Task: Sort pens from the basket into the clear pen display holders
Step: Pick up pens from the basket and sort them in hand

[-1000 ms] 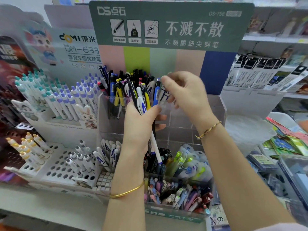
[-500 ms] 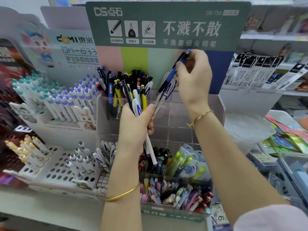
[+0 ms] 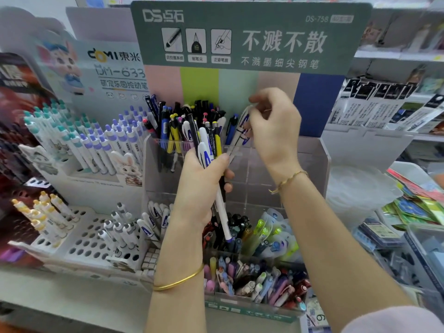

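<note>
Your L hand (image 3: 199,186), centre frame, is curled tight round a bundle of pens (image 3: 211,150): mostly white barrels w/ a big blue "A" print, plus a black one and a yellow one. Caps fan out above the fist and one white barrel sticks out below, pointing down-right. Your R hand (image 3: 274,131), just upper right of it, has fingers bent, thumb and fingertips pinching a white pen (image 3: 242,126) w/ blue print. That pen is tilted, top near your fingers, lower end reaching down-left to the front rim of the clear holder (image 3: 312,159). A blue pen (image 3: 231,127) stands just left of it; can't tell if you're holding that one too. The holder's top tier is crammed on its left w/ upright pens (image 3: 182,121), black, blue and yellow. Open room is the tier's right part, under your R wrist, btw that crowd and the clear right wall. The green sign (image 3: 240,37) rises close behind your R hand. Lower tier, below your L fist, is full of dark and lime pens (image 3: 259,231), and the front bin (image 3: 252,306) at bottom centre holds pastel ones. A white holed rack (image 3: 89,239) sits lower left, touching the holder's side.
</note>
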{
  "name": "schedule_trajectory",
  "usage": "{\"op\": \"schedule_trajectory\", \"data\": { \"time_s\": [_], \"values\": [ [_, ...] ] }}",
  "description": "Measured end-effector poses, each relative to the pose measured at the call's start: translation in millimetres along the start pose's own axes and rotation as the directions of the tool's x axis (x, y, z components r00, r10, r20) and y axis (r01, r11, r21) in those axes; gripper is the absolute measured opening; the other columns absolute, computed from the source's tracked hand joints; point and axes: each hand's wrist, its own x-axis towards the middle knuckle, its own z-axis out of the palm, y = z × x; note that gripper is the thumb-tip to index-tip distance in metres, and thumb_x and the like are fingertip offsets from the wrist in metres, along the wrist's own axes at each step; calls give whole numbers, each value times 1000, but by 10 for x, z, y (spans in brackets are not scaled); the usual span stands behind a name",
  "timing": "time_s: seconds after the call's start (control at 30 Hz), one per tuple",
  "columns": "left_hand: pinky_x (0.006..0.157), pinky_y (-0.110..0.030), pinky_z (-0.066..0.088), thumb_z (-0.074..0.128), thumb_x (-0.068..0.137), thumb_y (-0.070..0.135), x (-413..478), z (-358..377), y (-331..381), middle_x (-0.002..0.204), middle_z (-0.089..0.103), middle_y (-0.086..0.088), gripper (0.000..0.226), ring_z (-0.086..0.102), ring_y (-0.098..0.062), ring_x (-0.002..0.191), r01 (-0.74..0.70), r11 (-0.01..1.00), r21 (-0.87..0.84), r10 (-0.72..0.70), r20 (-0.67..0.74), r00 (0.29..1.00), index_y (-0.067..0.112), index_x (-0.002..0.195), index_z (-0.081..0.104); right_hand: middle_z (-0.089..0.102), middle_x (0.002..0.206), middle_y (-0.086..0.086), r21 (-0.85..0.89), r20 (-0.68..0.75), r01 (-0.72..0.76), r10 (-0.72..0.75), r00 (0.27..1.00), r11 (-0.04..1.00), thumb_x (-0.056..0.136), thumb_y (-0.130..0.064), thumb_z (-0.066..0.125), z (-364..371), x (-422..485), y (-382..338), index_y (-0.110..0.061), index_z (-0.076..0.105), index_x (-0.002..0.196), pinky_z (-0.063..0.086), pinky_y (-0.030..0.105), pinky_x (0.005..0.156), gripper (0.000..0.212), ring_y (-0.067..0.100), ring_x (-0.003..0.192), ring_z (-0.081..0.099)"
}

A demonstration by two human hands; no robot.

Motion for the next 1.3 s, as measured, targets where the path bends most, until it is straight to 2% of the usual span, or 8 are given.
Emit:
{"op": "schedule_trajectory", "data": {
  "time_s": [0.13, 0.27, 0.43, 0.63, 0.73, 1.0, 1.2, 1.3],
  "values": [
    [48, -22, 45, 59, 94, 8, 15, 38, -43, 83, 59, -6, 15, 58, -11, 60, -32, 999, 29, 31, 27, 999, 8, 107, 51, 59, 62, -4, 50, 356, -203, 172, 918, 978, 91, -17, 62, -217, -109, -144, -10, 65, 84, 48, 24, 48, 10, 4, 45, 54],
    [47, -21, 45, 60, 94, 13, 5, 93, -35, 74, 68, 3, 18, 60, -10, 57, -53, 998, 32, 51, 61, 997, 8, 112, 56, 58, 67, 5, 25, 597, -261, 195, 778, 965, 86, -24, 70, -229, -167, -108, 1, 63, 76, 43, 23, 51, 28, 9, 59, 53],
    [55, -28, 56, 55, 97, 12, -11, 54, -23, 87, 71, -7, 16, 70, -17, 69, -18, 999, -31, 19, 34, 999, 6, 112, 56, 60, 70, 7, 228, 350, -309, 219, 911, 923, 91, -16, 64, -215, -41, -75, -2, 61, 83, 40, 17, 44, 16, 12, 57, 55],
    [43, -19, 44, 52, 97, 9, -6, 5, -22, 69, 67, 1, 4, 55, -7, 49, -26, 1000, 11, 26, -20, 999, 11, 94, 54, 57, 71, -2, 215, -124, 36, -9, 992, 976, 91, -27, 59, -181, 210, -180, -25, 47, 79, 50, 39, 61, 17, 26, 63, 59],
    [42, -19, 39, 49, 97, 4, 5, 32, -4, 71, 62, -2, 8, 48, -6, 48, 0, 1000, -29, -1, -38, 999, 10, 92, 51, 48, 71, -15, -34, 3, 44, -44, 999, 998, 89, -20, 65, -108, 182, -139, -12, 55, 86, 38, 16, 63, 13, 12, 69, 49],
    [50, -21, 51, 52, 97, 8, -9, 21, -11, 72, 66, 0, 7, 60, -6, 55, -24, 1000, -9, 23, -28, 999, 5, 102, 55, 61, 100, 11, -484, 226, 29, 93, 970, 875, 85, -32, 69, -47, -9, 68, -9, 60, 98, 37, 33, 65, 27, 30, 92, 56],
    [55, -22, 55, 53, 97, 9, -38, 50, 19, 82, 74, -3, 10, 68, -11, 65, -35, 999, -36, 37, 58, 998, 12, 107, 53, 49, 72, -10, -129, 57, -98, 106, 993, 987, 86, -21, 69, -229, -45, -16, -11, 52, 90, 40, 17, 62, 20, 7, 66, 50],
    [54, -22, 54, 55, 96, 9, -38, 99, 47, 84, 74, -5, 10, 67, -12, 64, -35, 998, -57, 40, 95, 995, 10, 106, 54, 59, 67, 1, -69, 274, -107, 122, 954, 992, 92, -30, 62, -304, -60, -117, -3, 66, 82, 44, 26, 60, 29, 6, 59, 50]
  ]
}}
